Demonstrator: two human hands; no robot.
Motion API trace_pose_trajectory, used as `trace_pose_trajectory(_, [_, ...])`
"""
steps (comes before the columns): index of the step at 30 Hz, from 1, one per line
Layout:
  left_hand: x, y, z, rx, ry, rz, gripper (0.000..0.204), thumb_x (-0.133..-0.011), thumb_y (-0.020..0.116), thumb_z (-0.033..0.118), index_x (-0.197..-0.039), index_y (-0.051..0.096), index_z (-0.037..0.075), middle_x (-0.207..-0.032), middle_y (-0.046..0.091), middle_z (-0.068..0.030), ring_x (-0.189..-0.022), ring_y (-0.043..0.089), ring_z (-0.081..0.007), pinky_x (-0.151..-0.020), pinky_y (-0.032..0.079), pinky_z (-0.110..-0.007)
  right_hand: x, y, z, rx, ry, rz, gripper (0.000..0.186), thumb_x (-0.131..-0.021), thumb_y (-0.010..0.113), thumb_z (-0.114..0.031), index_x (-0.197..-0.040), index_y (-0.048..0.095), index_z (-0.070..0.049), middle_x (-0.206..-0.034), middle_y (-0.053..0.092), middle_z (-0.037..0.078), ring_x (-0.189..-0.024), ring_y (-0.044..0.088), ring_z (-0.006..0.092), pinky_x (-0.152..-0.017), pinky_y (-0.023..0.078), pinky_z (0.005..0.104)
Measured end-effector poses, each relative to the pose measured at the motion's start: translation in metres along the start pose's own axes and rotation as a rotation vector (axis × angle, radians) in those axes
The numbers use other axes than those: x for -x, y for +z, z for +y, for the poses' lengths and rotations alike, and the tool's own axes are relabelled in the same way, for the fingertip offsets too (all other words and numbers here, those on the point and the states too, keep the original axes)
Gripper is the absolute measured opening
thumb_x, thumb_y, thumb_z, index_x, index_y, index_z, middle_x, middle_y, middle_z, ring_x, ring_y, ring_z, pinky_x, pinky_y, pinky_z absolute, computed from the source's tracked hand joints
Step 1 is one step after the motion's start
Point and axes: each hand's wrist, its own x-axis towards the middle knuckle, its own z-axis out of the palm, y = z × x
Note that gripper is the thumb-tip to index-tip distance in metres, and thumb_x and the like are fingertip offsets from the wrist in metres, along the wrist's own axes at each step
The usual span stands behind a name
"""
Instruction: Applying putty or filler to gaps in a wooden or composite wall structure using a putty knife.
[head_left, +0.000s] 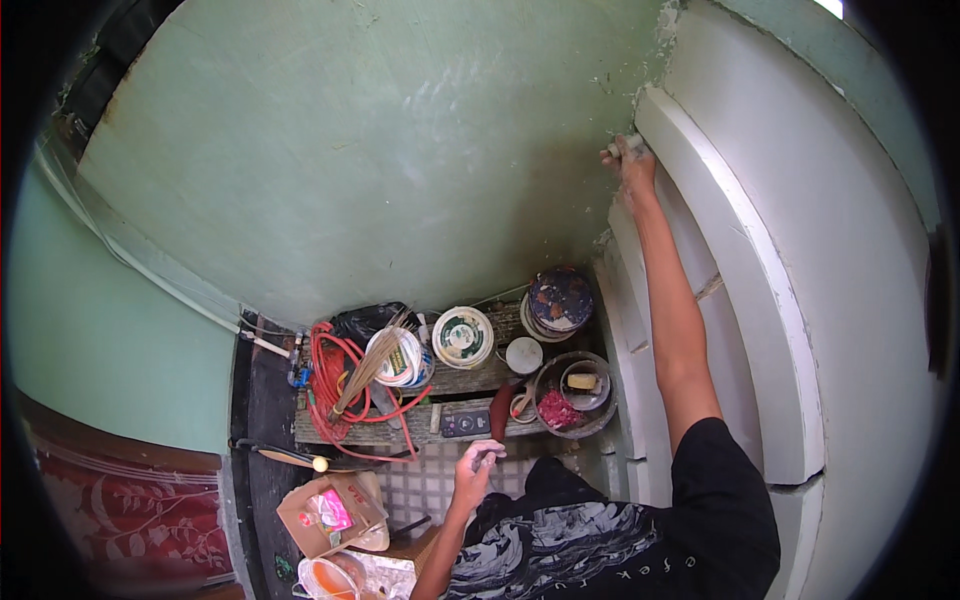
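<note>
My right arm stretches far up and forward to the corner where the green wall [400, 130] meets the white ledge moulding [720, 200]. There my right hand [638, 172] is closed around a small pale block [626, 147], its kind too small to make out, close to the moulding's far end. Whitish dust coats those fingers. My left hand [474, 474] hangs low in front of my body, over the tiled floor. Its fingers are curled together and whitened; whether something small sits in them is hidden.
On a wooden plank bench [470, 380] stand a white-lidded bucket [463, 337], a paint-stained bucket [559, 300] and a basin [545, 425] with a yellow sponge [582, 381]. A red hose [325, 370] coils at left. A cardboard box [310, 535] lies below.
</note>
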Motion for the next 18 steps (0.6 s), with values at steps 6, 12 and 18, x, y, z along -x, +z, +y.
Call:
trace_pose_trajectory(6, [-0.003, -0.001, 0.009, 0.006, -0.014, 0.038, 0.015, -0.094, 0.054, 0.011, -0.104, 0.06, 0.001, -0.107, 0.061, -0.0075, -0.093, 0.062, -0.0149, -0.076, 0.044, -0.025, 0.007, -0.007, -0.003, -0.219, -0.001, -0.025, 0.021, -0.093, 0.063, -0.017, -0.097, 0.053, 0.001, -0.082, 0.06, 0.008, -0.068, 0.063, 0.0175, -0.059, 0.051, 0.0259])
trace_pose_trajectory(12, [-0.005, -0.013, 0.001, -0.017, 0.029, 0.024, 0.015, -0.093, 0.054, 0.008, -0.104, 0.06, 0.0, -0.105, 0.061, -0.0078, -0.084, 0.059, -0.0127, -0.076, 0.045, -0.026, 0.128, -0.035, -0.041, -0.446, -0.074, -0.106, 0.027, -0.096, 0.057, -0.016, -0.115, 0.042, -0.003, -0.087, 0.053, 0.005, -0.073, 0.056, 0.0149, -0.055, 0.043, 0.0226])
trace_pose_trajectory(18, [-0.006, -0.02, 0.003, -0.036, 0.017, -0.029, 0.017, -0.092, 0.054, 0.007, -0.106, 0.058, 0.0, -0.102, 0.062, -0.008, -0.082, 0.056, -0.0131, -0.076, 0.046, -0.027, 0.278, -0.083, -0.115, -0.412, -0.043, 0.09, 0.03, -0.096, 0.056, -0.016, -0.121, 0.041, -0.006, -0.09, 0.048, 0.001, -0.074, 0.049, 0.0105, -0.055, 0.037, 0.0187])
